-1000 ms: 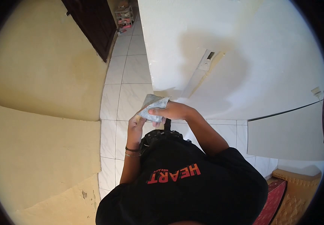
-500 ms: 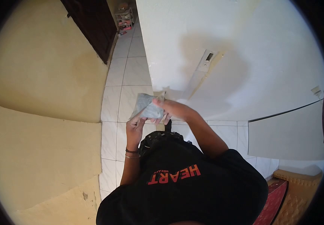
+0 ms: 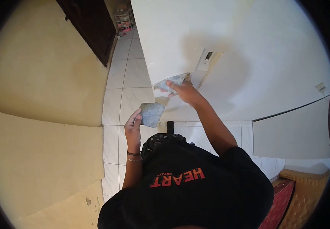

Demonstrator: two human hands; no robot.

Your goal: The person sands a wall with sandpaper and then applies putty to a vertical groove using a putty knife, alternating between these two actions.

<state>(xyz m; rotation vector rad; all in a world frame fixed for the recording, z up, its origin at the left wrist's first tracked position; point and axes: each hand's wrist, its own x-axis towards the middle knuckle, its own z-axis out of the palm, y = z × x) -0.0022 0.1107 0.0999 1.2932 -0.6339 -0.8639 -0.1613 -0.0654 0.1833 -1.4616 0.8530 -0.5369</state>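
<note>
My left hand [image 3: 133, 127] pinches a grey, dusty piece of sandpaper [image 3: 152, 114] between thumb and fingers, in front of my body above the tiled floor. Higher and to the right, close to the white wall, my right hand [image 3: 186, 92] is closed on a second sandpaper piece [image 3: 177, 79]. That one is bent, and a brownish side shows near its right end. A gap separates the two pieces. Just beyond my right hand is a white wall switch plate [image 3: 205, 61] with a dark slot, beside a yellowish strip on the wall.
The white wall [image 3: 249, 45] fills the right side, with a socket [image 3: 321, 87] and plug farther right. A beige wall [image 3: 38, 76] and dark door [image 3: 90, 28] stand left. Down the passage is a small shelf rack [image 3: 123, 20]. A tan padded seat [image 3: 304, 198] sits lower right.
The sandpaper pieces were together between both hands; now they are apart. My right hand has moved up toward the wall with one piece, while my left hand keeps the other.
</note>
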